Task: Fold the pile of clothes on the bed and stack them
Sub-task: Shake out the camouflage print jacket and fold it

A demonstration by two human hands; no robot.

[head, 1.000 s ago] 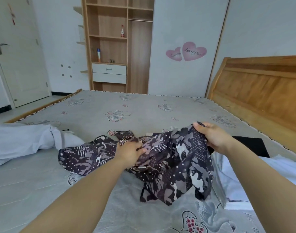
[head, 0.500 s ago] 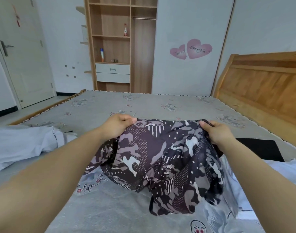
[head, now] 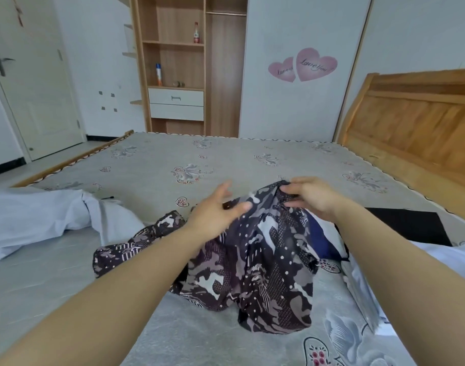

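The bed (head: 226,165) fills most of the view, its grey floral cover running from the near edge to the far wall, with a wooden headboard (head: 421,128) along the right side. Against the far wall stands a wooden shelf unit (head: 189,64) with two white drawers, and left of it a white door (head: 33,83). Two pink heart stickers (head: 304,65) sit on the white panel to the right of the shelves.

A pale blue garment (head: 38,220) lies crumpled on the left part of the bed. On the right, near the person's forearm, lies a flat black garment (head: 410,223), and nearer still a white one (head: 453,257).

The patterned dark garment (head: 263,260), camouflage and dots in purple, grey and white, is in the middle of the bed. Its upper edge is lifted and the rest hangs down onto the cover, with one part trailing to the left. A dark blue piece (head: 319,239) shows just behind it on the right.

The right hand (head: 313,198) pinches the garment's top edge, fingers curled around the fabric. The left hand (head: 218,210) is beside it with fingers spread and nearly straight, holding nothing; its fingertips are at the fabric's upper edge, blurred.

On the shelves stand a red-capped bottle (head: 196,33) and a white spray can (head: 159,74).
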